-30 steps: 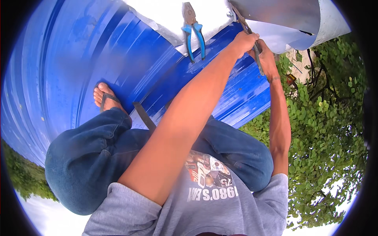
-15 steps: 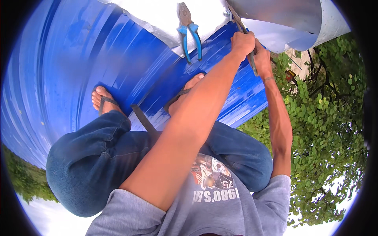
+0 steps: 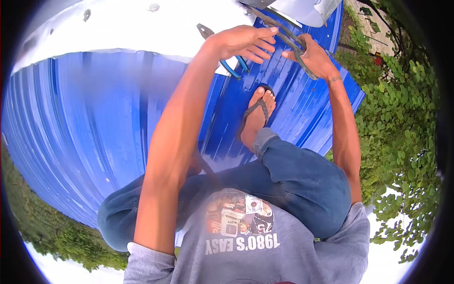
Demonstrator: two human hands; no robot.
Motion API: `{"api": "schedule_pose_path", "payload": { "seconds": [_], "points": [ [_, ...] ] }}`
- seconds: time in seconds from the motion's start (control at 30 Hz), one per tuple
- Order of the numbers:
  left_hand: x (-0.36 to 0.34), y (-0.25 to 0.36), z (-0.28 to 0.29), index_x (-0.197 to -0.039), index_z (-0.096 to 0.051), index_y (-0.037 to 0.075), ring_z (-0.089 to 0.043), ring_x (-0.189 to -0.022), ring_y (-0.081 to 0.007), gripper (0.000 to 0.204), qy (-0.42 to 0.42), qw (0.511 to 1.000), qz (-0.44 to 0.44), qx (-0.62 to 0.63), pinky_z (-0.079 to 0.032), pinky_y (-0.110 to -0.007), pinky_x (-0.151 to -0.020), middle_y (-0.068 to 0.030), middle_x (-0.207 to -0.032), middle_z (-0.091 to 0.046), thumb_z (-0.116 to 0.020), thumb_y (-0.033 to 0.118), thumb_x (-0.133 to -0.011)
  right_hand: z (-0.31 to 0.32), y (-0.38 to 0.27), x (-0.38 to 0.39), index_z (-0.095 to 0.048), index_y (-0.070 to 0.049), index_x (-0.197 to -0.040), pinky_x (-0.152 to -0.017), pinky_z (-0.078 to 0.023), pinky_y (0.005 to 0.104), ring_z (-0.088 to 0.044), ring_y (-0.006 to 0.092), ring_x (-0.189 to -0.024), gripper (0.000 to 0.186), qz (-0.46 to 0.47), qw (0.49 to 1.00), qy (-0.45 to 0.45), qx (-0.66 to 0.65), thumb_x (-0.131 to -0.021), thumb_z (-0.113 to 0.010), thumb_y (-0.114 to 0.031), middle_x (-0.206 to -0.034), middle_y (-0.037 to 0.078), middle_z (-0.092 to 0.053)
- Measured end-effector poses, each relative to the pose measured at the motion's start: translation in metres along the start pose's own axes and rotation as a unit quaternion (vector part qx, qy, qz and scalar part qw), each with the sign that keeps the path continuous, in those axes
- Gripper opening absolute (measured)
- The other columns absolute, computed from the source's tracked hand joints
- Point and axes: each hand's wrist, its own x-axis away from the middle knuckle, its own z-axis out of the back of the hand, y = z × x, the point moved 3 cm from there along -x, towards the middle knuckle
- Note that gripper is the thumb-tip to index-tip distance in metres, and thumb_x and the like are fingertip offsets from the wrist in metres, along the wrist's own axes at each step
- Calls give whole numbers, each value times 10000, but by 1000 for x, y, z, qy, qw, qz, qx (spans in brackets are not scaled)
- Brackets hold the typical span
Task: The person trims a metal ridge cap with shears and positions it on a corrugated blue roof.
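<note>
My left hand (image 3: 246, 42) is open and empty, its fingers spread above the white sheet's edge, just left of a pair of dark metal tin snips. My right hand (image 3: 316, 57) grips one of the long handles of the tin snips (image 3: 287, 37); the handles stand apart, and the far end reaches toward a curved sheet metal piece (image 3: 302, 10). Pliers with blue handles (image 3: 230, 69) lie on the white sheet (image 3: 123, 28), partly hidden under my left hand and wrist.
I squat on a ribbed blue metal roof (image 3: 118, 99), which looks wet. My sandalled foot (image 3: 257, 111) is planted below the pliers. The roof's edge runs down the right side, with leafy branches (image 3: 402, 123) beyond and lower ground (image 3: 376, 28) past it.
My left hand has let go of the tin snips and moved left, opening its fingers. My right hand still holds them, with the handles now spread. The view has shifted.
</note>
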Motion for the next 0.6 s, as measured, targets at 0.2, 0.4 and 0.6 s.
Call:
{"api": "schedule_pose_path", "payload": {
  "seconds": [0.2, 0.4, 0.6],
  "points": [
    [100, 84, 143, -1179, -639, 57, -635, -1045, -247, 674, 68, 898, 160, -404, -518, -375, -919, -138, -1114, -667, -549, 642, -858, -73, 10, 37, -501, 34, -1267, -926, -446, 490, -577, 402, -1067, 909, 1, 993, 80, -87, -683, -789, -600, -1117, 248, -582],
    [155, 78, 217, -1076, -663, 21, -623, -998, -219, 482, 110, 752, 281, -587, -483, -362, -898, -96, -1003, -682, -614, 472, -913, -100, 20, 47, -475, -22, -1295, -960, -372, 475, -495, 378, -1115, 823, -11, 967, 235, -95, -664, -852, -392, -1151, 195, -538],
    [169, 28, 207, -1065, -658, -27, -629, -1023, -229, 374, 183, 788, 213, -548, -462, -339, -933, -144, -1039, -683, -632, 326, -943, -112, 13, 67, -512, -9, -1255, -947, -368, 415, -488, 320, -1046, 635, -19, 956, 281, -81, -653, -707, -62, -1072, 163, -516]
  ]
}}
